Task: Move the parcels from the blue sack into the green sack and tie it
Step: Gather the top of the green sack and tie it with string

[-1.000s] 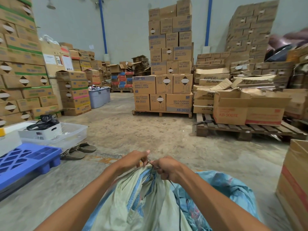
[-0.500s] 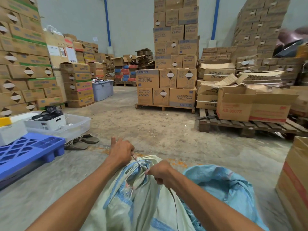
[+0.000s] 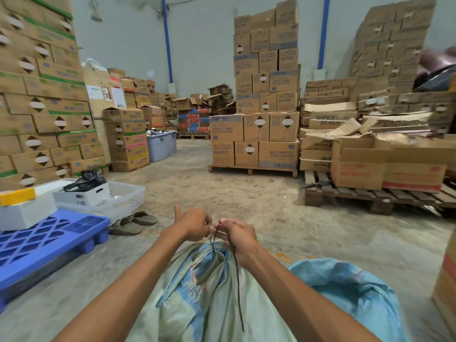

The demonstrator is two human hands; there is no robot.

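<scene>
The pale green sack [image 3: 209, 299] stands between my forearms, its mouth gathered into a bunch just below my hands. A dark string [image 3: 237, 272] loops around that gathered neck and one end hangs down the sack's front. My left hand [image 3: 193, 225] pinches one end of the string above the neck. My right hand [image 3: 237, 236] grips the other part, knuckles almost touching the left hand. The blue sack [image 3: 350, 292] lies crumpled on the floor to the right of the green one. No parcels are visible.
A blue plastic pallet [image 3: 44, 245] with white boxes sits at left, a pair of sandals [image 3: 134, 222] beside it. A clear tub [image 3: 123, 196] is behind. Stacked cartons on wooden pallets [image 3: 254, 169] stand ahead and right. A carton [image 3: 446, 280] is close at right.
My hands rose from the sack's neck and came together, pulling the string ends upward. The view shifted slightly.
</scene>
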